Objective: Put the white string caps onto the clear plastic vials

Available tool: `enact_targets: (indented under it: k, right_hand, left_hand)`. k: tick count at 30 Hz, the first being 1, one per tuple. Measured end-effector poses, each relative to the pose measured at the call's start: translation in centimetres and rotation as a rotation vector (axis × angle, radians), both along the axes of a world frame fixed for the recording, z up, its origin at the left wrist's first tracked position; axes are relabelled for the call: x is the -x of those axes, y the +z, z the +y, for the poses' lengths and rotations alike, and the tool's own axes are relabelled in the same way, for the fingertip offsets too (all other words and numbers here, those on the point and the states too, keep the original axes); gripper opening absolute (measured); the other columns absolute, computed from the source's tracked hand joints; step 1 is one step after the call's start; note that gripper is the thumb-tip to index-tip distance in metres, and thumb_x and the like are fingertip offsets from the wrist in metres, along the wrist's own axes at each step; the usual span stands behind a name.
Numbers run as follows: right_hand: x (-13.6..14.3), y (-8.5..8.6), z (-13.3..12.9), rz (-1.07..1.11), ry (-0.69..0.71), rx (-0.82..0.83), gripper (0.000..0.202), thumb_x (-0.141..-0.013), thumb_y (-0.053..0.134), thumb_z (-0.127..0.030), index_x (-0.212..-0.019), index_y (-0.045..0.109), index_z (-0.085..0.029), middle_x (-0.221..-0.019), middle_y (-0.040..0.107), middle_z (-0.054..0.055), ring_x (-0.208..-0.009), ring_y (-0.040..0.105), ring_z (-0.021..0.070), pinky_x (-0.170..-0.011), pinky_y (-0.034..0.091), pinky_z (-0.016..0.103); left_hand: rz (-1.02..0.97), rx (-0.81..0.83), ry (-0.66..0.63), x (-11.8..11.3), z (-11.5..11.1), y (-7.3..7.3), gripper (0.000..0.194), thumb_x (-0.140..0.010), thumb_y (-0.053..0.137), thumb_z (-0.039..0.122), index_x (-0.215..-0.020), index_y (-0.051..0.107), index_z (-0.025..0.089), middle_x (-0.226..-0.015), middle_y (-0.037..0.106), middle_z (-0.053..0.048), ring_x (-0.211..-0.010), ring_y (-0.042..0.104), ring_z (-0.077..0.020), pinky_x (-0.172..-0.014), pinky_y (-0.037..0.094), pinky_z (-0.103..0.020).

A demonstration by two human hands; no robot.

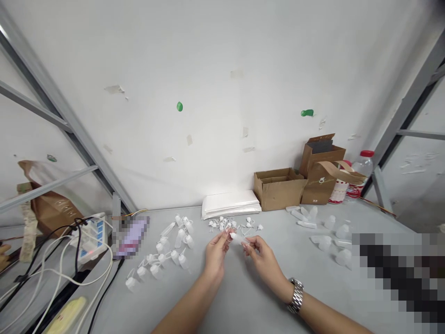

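Note:
Above the middle of the table, a small translucent plastic bottle (239,239) is held tilted between my hands. My right hand (260,255) grips its lower end with thumb and fingers. At the neck end, the fingertips of my left hand (216,255) are pinched together on a small white cap, mostly hidden by the fingers. Just behind my hands lies a pile of loose white caps (222,223) with thin strap loops. To the left stand and lie several capped bottles (163,260). Several uncapped bottles (325,242) are scattered on the right.
A stack of white sheets (231,204) lies against the wall, beside an open cardboard box (280,190). Behind that are a brown paper bag (318,181) and a red-capped plastic jar (363,169). Cables and a power strip (92,239) crowd the left edge, near a blurred phone-like object (132,237).

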State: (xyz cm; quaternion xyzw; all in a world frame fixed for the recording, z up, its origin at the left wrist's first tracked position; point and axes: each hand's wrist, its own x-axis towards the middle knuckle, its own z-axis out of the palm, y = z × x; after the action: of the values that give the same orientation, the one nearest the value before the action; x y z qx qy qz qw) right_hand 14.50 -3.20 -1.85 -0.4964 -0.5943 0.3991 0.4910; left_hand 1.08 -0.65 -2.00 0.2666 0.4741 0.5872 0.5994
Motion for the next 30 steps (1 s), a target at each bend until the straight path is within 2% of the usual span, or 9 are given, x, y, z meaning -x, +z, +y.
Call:
enact_targets:
  k: [5,8,12,15,18,21,24,26,30]
  right_hand:
    - [-0.2,0.0,0.0,-0.032,0.009,-0.036,0.024,-0.082,0.043,-0.040,-0.075,0.051,-0.019,-0.068,0.058,0.002,-0.067,0.056,0.0181,-0.066,0.044,0.031]
    - [-0.3,0.2,-0.3,-0.167,0.040,-0.082,0.020,-0.082,0.044,-0.037,-0.084,0.054,-0.020,-0.072,0.060,0.002,-0.072,0.055,0.0190,-0.072,0.043,0.033]
    - [-0.8,-0.2,-0.2,-0.412,0.083,-0.144,0.027,-0.079,0.049,-0.034,-0.103,0.054,-0.023,-0.077,0.061,0.003,-0.081,0.054,0.0218,-0.080,0.040,0.038]
    - [-1.5,-0.3,1.3,-0.465,0.009,-0.239,0.022,-0.081,0.047,-0.036,-0.094,0.057,-0.021,-0.087,0.060,0.006,-0.086,0.053,0.0228,-0.081,0.039,0.039]
    - [-1.8,1.0,3.9,-0.483,-0.127,-0.383,0.028,-0.077,0.052,-0.043,-0.086,0.060,-0.017,-0.088,0.056,0.010,-0.086,0.051,0.0234,-0.078,0.040,0.037]
    - [0.1,3.3,6.2,-0.534,-0.055,-0.330,0.030,-0.078,0.050,-0.043,-0.088,0.059,-0.016,-0.073,0.054,0.004,-0.068,0.051,0.0185,-0.065,0.041,0.031]
    - [3.9,4.5,7.2,-0.672,0.162,-0.227,0.023,-0.079,0.049,-0.038,-0.085,0.057,-0.017,-0.067,0.059,0.001,-0.060,0.052,0.0157,-0.062,0.038,0.027]
    - [6.5,4.1,7.3,-0.883,0.301,-0.274,0.018,-0.078,0.052,-0.036,-0.079,0.057,-0.018,-0.068,0.063,0.001,-0.063,0.055,0.0164,-0.072,0.036,0.031]
    - [9.9,2.2,7.5,-0.962,0.384,-0.305,0.014,-0.069,0.064,-0.030,-0.073,0.060,-0.017,-0.069,0.066,0.005,-0.070,0.059,0.0217,-0.078,0.032,0.035]
  left_hand:
    - [0.166,-0.110,0.017,-0.2,-0.5,0.5,0.031,-0.064,0.065,0.041,-0.081,0.070,0.015,-0.090,0.070,-0.009,-0.083,0.059,-0.0176,-0.066,0.039,-0.024]
    - [0.276,-0.183,0.025,-0.2,-0.4,1.0,0.029,-0.067,0.062,0.042,-0.080,0.070,0.017,-0.088,0.070,-0.007,-0.082,0.059,-0.0183,-0.065,0.039,-0.024]
    - [0.333,-0.246,-0.107,0.1,0.4,1.0,0.030,-0.069,0.059,0.042,-0.079,0.069,0.016,-0.086,0.070,-0.009,-0.083,0.060,-0.0212,-0.067,0.041,-0.027]
    - [0.410,-0.249,-0.114,0.5,1.0,0.2,0.036,-0.072,0.053,0.045,-0.092,0.067,0.017,-0.105,0.064,-0.011,-0.097,0.057,-0.0254,-0.078,0.042,-0.034]
    - [0.815,-0.402,-0.076,0.6,1.2,-0.7,0.042,-0.072,0.056,0.040,-0.108,0.059,0.019,-0.128,0.048,-0.011,-0.122,0.037,-0.0269,-0.100,0.026,-0.040]
    - [1.166,-0.504,-0.256,0.3,0.7,-1.1,0.052,-0.072,0.057,0.035,-0.120,0.049,0.016,-0.135,0.039,-0.014,-0.128,0.025,-0.0293,-0.103,0.019,-0.044]
    - [1.268,-0.607,-0.438,-0.2,-0.2,-1.0,0.054,-0.073,0.056,0.036,-0.122,0.046,0.015,-0.132,0.042,-0.016,-0.127,0.027,-0.0319,-0.102,0.021,-0.047]
    - [1.224,-0.698,-0.496,-0.4,-0.8,-0.9,0.058,-0.073,0.055,0.040,-0.125,0.043,0.018,-0.132,0.043,-0.013,-0.127,0.028,-0.0321,-0.102,0.020,-0.046]
    - [1.097,-0.777,-0.539,-0.2,-1.7,-0.8,0.057,-0.073,0.055,0.039,-0.126,0.043,0.022,-0.131,0.046,-0.009,-0.126,0.028,-0.0323,-0.103,0.019,-0.042]
